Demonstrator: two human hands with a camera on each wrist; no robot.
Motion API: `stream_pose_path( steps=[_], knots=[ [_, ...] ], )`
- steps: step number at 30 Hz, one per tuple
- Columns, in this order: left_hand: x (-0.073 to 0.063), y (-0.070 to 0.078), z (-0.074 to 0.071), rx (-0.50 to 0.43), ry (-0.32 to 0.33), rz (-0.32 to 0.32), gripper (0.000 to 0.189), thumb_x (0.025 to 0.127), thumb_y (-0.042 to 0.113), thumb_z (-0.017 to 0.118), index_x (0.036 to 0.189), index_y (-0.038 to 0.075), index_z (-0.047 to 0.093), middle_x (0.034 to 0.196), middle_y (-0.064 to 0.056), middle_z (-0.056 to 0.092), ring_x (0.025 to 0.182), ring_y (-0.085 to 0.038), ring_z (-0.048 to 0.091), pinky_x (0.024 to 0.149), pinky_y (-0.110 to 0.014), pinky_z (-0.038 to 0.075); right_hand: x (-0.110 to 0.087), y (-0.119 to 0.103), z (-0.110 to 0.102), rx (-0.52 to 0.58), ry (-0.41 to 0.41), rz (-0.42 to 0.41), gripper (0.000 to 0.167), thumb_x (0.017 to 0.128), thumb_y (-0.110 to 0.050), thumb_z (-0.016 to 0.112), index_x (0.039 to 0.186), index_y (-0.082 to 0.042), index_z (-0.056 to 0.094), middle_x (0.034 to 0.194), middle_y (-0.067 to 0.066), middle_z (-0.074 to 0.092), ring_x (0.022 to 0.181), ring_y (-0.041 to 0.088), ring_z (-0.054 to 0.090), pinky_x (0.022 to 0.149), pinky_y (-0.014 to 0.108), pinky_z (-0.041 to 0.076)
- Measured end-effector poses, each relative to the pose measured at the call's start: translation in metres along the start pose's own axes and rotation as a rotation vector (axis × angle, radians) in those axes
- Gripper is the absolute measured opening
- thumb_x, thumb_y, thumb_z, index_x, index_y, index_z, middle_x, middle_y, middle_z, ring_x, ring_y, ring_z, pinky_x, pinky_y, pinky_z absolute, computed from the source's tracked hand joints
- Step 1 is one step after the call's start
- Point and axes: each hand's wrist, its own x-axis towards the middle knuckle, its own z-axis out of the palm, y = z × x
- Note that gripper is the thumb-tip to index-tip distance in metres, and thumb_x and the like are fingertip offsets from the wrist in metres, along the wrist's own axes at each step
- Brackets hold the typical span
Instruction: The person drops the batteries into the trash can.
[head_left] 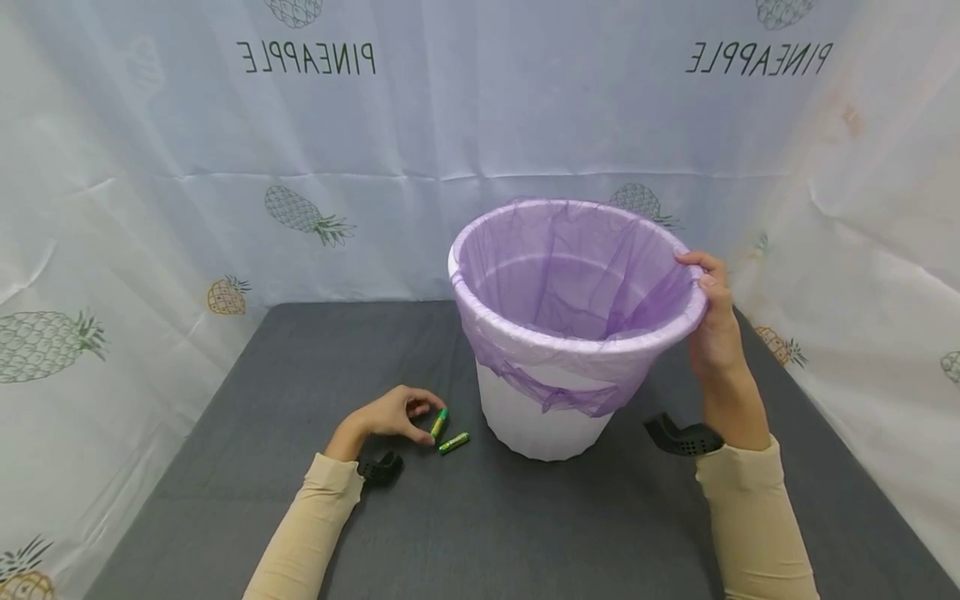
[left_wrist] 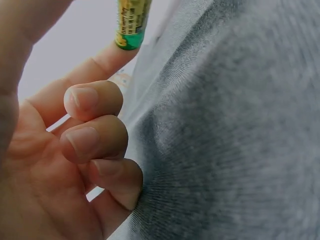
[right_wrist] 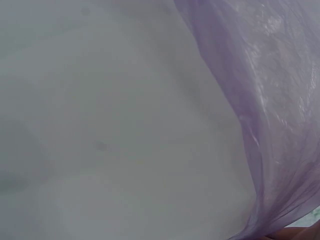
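Note:
A green-and-yellow battery (head_left: 439,423) spans the gap between the thumb and index finger of my left hand (head_left: 396,414), pinched by its ends just above the dark table. Seen from the left wrist, the battery (left_wrist: 132,22) has its green end against the index fingertip, with the other fingers curled in toward the palm. A second, similar battery (head_left: 454,442) lies on the table beside it. My right hand (head_left: 716,321) grips the right rim of a white trash bin (head_left: 536,421) lined with a purple bag (head_left: 570,287). White bin wall and purple bag (right_wrist: 285,90) fill the right wrist view.
The dark cloth-covered table (head_left: 337,350) carries the bin right of its middle. A white curtain (head_left: 450,108) printed with pineapples hangs behind and along both sides. Black wrist mounts (head_left: 381,469) sit on both forearms.

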Motion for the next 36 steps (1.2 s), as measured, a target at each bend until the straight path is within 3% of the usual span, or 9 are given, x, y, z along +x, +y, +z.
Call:
stream_pose_path(
  steps=[4,10,18,22,26,32,36],
  knots=[
    [0.000,0.003,-0.002,-0.002,0.019,0.011,0.043,0.075,0.016,0.082,0.112,0.002,0.066,0.074,0.002,0.041,0.066,-0.001,0.037,0.063,-0.018,0.034,0.001,0.000,-0.001,0.002,-0.005,0.000,0.023,0.096,-0.027,0.040,0.112,-0.021,0.055,0.117,0.000,0.042,0.099,0.012,0.041,0.081,0.021,0.035],
    [-0.001,0.008,-0.005,-0.013,0.062,0.004,0.044,0.074,0.014,0.082,0.113,0.000,0.066,0.073,-0.010,0.040,0.064,-0.002,0.034,0.061,-0.019,0.032,0.000,0.003,-0.001,-0.014,0.052,0.021,0.020,0.095,-0.029,0.042,0.110,-0.024,0.055,0.116,0.001,0.042,0.096,0.014,0.041,0.077,0.022,0.036],
    [-0.006,0.015,-0.014,-0.009,0.116,-0.001,0.042,0.076,0.017,0.081,0.112,0.002,0.066,0.076,0.003,0.039,0.066,-0.002,0.036,0.060,-0.019,0.034,0.000,0.003,0.000,-0.019,0.043,0.025,0.021,0.095,-0.030,0.042,0.111,-0.024,0.054,0.117,0.001,0.042,0.097,0.014,0.040,0.079,0.022,0.035],
    [-0.010,0.022,-0.019,-0.011,0.171,0.010,0.040,0.077,0.017,0.080,0.112,0.004,0.067,0.076,-0.002,0.042,0.065,-0.002,0.036,0.059,-0.019,0.034,0.000,0.000,-0.001,-0.008,0.000,0.014,0.023,0.096,-0.028,0.040,0.112,-0.022,0.054,0.118,0.001,0.041,0.098,0.014,0.040,0.079,0.021,0.035],
    [-0.014,0.028,-0.024,-0.028,0.237,0.049,0.038,0.078,0.013,0.079,0.112,0.002,0.066,0.076,-0.009,0.041,0.064,-0.003,0.035,0.059,-0.021,0.034,0.000,0.000,0.000,-0.014,0.016,0.017,0.022,0.096,-0.028,0.040,0.112,-0.022,0.054,0.118,0.002,0.041,0.098,0.015,0.040,0.078,0.022,0.035],
    [-0.019,0.041,-0.034,-0.026,0.321,0.097,0.038,0.078,0.009,0.078,0.113,0.001,0.065,0.075,-0.003,0.039,0.064,-0.007,0.034,0.060,-0.023,0.032,-0.001,0.000,-0.001,-0.012,-0.006,0.016,0.023,0.096,-0.028,0.040,0.114,-0.022,0.053,0.119,0.001,0.041,0.099,0.014,0.040,0.079,0.021,0.035],
    [-0.020,0.047,-0.040,-0.017,0.360,0.114,0.039,0.077,0.009,0.079,0.113,0.002,0.066,0.075,-0.004,0.038,0.064,-0.017,0.034,0.060,-0.023,0.032,-0.001,0.000,-0.003,-0.006,-0.034,0.010,0.024,0.096,-0.028,0.039,0.115,-0.022,0.053,0.119,0.000,0.040,0.101,0.013,0.040,0.081,0.021,0.036]
  ],
)
